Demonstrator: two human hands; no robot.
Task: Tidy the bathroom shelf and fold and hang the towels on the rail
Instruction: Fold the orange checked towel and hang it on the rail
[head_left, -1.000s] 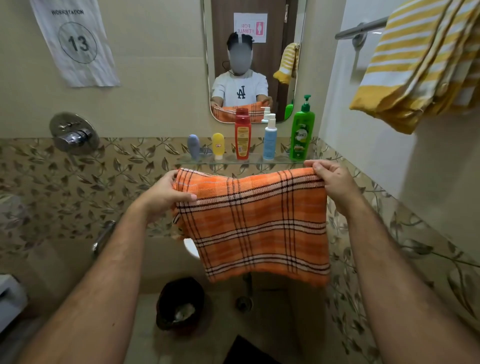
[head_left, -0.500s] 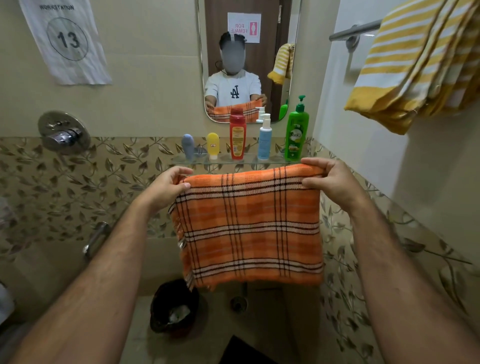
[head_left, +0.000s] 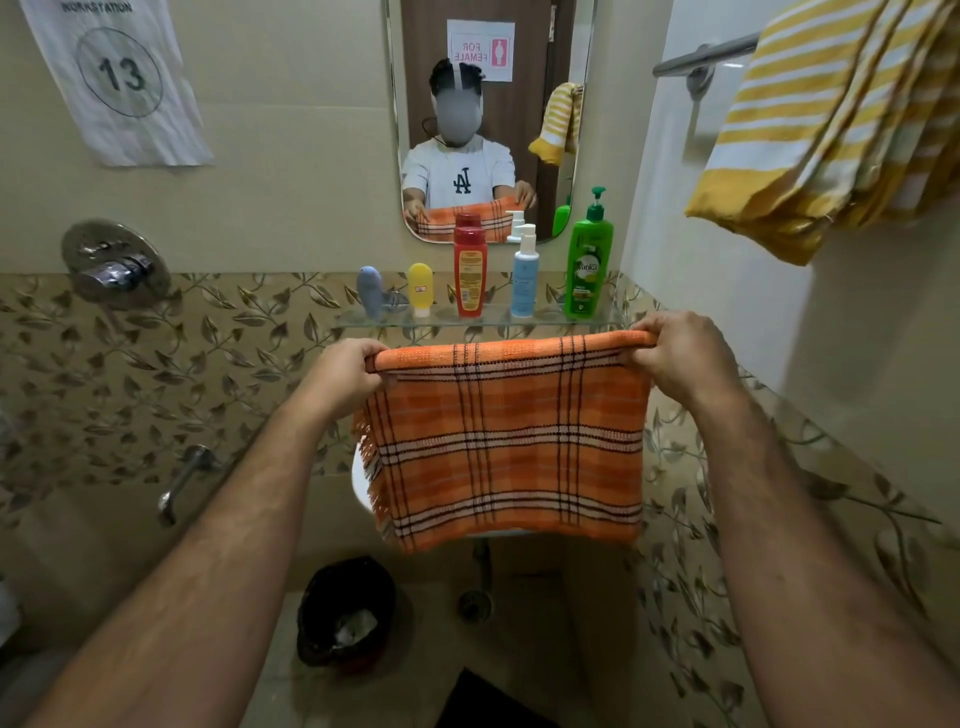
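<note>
Now both hands, the left hand (head_left: 340, 376) and right hand (head_left: 678, 364), have rolled the orange towel's (head_left: 509, 441) top edge over, gripping its 2 corners just before the shelf's (head_left: 467, 319) front edge; folding continues, rail (head_left: 701, 54) next.

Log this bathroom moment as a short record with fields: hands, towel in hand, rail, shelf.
left hand: left hand grips the top left corner of the orange plaid towel
right hand: right hand grips the top right corner
towel in hand: folded, hanging flat between both hands, below the shelf
rail: metal rail upper right, yellow striped towel draped over it
shelf: glass shelf holding five bottles upright in a row, green pump bottle at the right end
</note>
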